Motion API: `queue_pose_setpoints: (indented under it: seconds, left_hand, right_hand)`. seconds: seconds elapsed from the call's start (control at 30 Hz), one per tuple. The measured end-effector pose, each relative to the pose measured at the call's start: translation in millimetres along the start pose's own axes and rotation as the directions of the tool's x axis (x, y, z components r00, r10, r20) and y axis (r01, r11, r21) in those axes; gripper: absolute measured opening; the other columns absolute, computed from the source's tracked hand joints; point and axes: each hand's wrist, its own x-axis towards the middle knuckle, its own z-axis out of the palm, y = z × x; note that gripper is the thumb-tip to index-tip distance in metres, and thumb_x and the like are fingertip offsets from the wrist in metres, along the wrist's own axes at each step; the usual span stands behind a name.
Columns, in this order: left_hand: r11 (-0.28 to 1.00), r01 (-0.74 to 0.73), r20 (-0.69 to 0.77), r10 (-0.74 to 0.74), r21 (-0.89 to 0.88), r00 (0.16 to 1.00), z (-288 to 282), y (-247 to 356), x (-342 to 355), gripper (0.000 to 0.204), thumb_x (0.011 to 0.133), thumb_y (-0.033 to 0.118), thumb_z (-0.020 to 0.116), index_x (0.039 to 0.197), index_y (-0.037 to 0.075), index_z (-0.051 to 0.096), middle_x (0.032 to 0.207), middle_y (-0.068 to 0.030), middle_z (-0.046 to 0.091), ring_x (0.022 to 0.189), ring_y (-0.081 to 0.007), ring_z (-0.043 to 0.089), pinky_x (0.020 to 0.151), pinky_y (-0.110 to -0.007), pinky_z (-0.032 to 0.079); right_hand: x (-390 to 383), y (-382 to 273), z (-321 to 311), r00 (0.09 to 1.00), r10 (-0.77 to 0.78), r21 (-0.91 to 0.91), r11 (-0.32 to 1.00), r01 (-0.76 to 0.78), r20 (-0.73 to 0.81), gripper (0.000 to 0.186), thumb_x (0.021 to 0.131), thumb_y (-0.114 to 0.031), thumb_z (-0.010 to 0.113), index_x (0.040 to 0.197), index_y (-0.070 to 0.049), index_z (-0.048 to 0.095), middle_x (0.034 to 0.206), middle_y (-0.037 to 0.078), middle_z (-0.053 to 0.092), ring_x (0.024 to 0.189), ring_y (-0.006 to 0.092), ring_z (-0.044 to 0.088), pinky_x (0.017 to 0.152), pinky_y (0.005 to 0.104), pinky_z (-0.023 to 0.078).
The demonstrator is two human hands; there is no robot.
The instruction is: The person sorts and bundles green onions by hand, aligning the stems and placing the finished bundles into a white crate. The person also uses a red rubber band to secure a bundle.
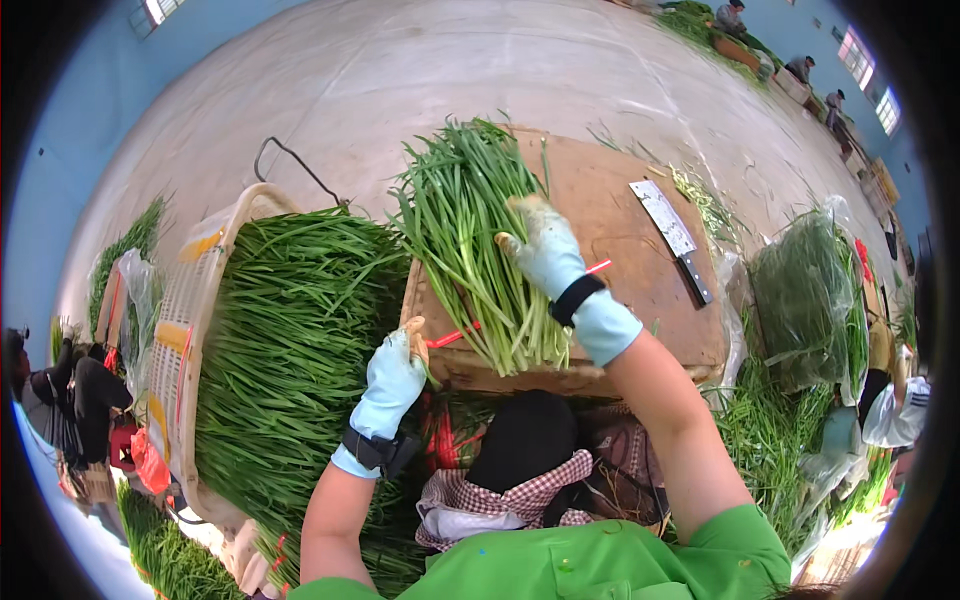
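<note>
A loose bunch of green garlic chives (470, 230) lies on a brown wooden board (630, 300), leaf tips away from me and pale stem ends near. My right hand (545, 250), in a light blue glove with tan fingertips, rests on the bunch's right side, thumb apart from the fingers. A thin red tie (455, 334) passes beneath the stems; its other end shows by my right wrist. At the board's left edge, my left hand (392, 378), gloved alike, is closed with its fingertips at the tie's near end. A cleaver (665, 220) with a black handle lies on the board's right.
Left of the board stands a white plastic basket (190, 330) heaped with chives (290, 350). Bagged chives (805, 300) stand at the right, with loose trimmings (770, 420) beside them. A bent metal rod (300, 165) rises behind the basket. Several people work far off at the upper right.
</note>
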Motion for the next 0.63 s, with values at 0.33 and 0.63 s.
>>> queue_pose_setpoints:
  seconds: [0.33, 0.63]
  left_hand:
    - [0.974, 0.153, 0.24, -0.111, -0.165, 0.965, 12.4, -0.4, 9.2, 0.026, 0.082, -0.002, 0.054, 0.107, -0.001, 0.059, 0.08, -0.0058, 0.062, 0.067, -0.0097, 0.059, 0.061, -0.021, 0.047]
    - [0.875, 0.327, 0.189, -0.275, -0.356, 0.943, 11.0, 1.1, 63.6, 0.014, 0.091, 0.01, 0.052, 0.096, 0.0, 0.06, 0.07, -0.0057, 0.063, 0.056, -0.0087, 0.059, 0.048, -0.019, 0.045]
  right_hand:
    - [-57.7, -12.0, 36.2, 0.506, -0.718, 0.147, 0.633, 0.76, 0.478, 0.028, 0.075, -0.024, 0.055, 0.094, -0.005, 0.065, 0.12, 0.015, 0.056, 0.121, 0.0317, 0.045, 0.105, 0.0433, 0.028]
    - [-49.5, 26.5, 43.2, 0.663, -0.597, 0.024, 0.751, 0.66, 0.452, 0.05, 0.072, -0.021, 0.059, 0.116, 0.003, 0.054, 0.127, 0.022, 0.048, 0.125, 0.0371, 0.038, 0.106, 0.0491, 0.025]
